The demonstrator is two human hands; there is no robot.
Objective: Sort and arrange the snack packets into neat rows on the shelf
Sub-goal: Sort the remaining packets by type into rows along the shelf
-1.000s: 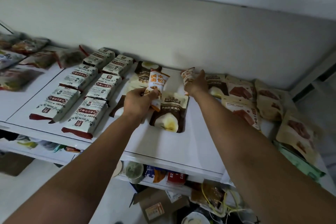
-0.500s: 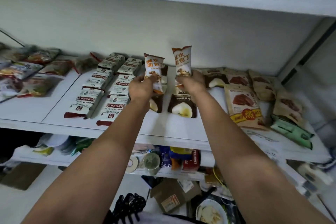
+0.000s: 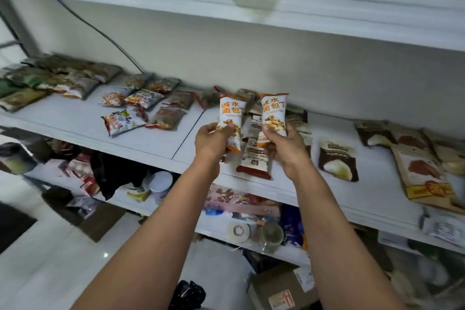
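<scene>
1. The far-left packets (image 3: pixel 60 78) are blurry, so their labels cannot be read. The hands hide most of the white and red packets (image 3: pixel 254 158) behind them.
2. The left hand (image 3: pixel 212 139) pinches the bottom of a white and orange snack packet (image 3: pixel 230 114) between thumb and curled fingers. The right hand (image 3: pixel 284 148) grips a second packet (image 3: pixel 273 113) that looks the same. Both packets stand upright, side by side, held up in front of the middle of the shelf.
3. The white shelf (image 3: pixel 156 138) has more packets lying flat on it. A brown pouch (image 3: pixel 337 158) lies to the right. On the lower shelf (image 3: pixel 216 224) is a tape roll (image 3: pixel 239 230). A cardboard box (image 3: pixel 281 289) sits low down, near the pale floor (image 3: pixel 50 254).
</scene>
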